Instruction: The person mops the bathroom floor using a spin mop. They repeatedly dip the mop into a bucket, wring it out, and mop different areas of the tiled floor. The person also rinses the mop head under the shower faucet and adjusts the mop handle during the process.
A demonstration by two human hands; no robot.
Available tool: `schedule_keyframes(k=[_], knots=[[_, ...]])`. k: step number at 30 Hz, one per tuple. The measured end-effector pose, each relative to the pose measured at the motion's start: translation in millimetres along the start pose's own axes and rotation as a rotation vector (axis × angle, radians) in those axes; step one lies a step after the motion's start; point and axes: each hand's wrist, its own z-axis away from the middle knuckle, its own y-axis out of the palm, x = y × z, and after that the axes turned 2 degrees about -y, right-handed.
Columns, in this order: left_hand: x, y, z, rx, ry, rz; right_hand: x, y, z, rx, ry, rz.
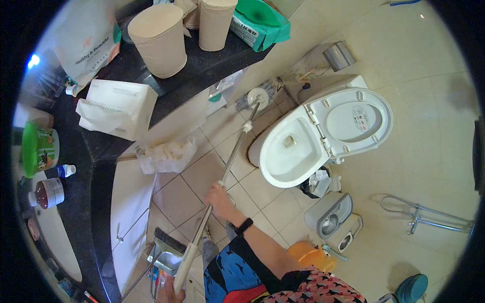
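Observation:
Both my hands are on the long pole [232,157] of a mop. My right hand [219,200], with a black band at its wrist, grips the metal pole near its middle. Lower left, my left hand [168,291] is wrapped around the pale handle end, partly cut off by the picture's bottom edge. The mop's round white head [258,98] with grey strands rests on the tiled floor [195,189], between the vanity cabinet and a white toilet [291,146]. The toilet's lid and seat are raised.
A black countertop [201,64] at the left bears paper rolls [161,45], a tissue pack [117,108] and bottles. A broom [168,242] and dustpan [166,261] stand near my left hand. Right of the toilet are a bin [312,185], a grey bucket [322,214] and an orange stool-like object [308,255].

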Motion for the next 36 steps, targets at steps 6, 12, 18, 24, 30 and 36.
schedule_keyframes(k=[6,12,18,24,30,36], knots=[[30,28,-43,-0.1,0.128,0.007,-35,73,-1,0.247,0.004,0.181],[17,9,95,0.25,-0.613,0.354,98,80,65,0.34,-0.001,-0.183],[23,-7,120,0.244,-0.632,0.343,180,73,67,0.323,0.096,-0.17],[21,45,-8,0.259,-0.118,0.11,5,67,53,0.123,0.114,0.119],[14,67,-115,0.307,-0.128,0.268,-91,73,26,0.298,0.052,0.272],[89,50,68,0.15,-0.263,0.482,99,92,75,0.164,0.023,-0.049]])
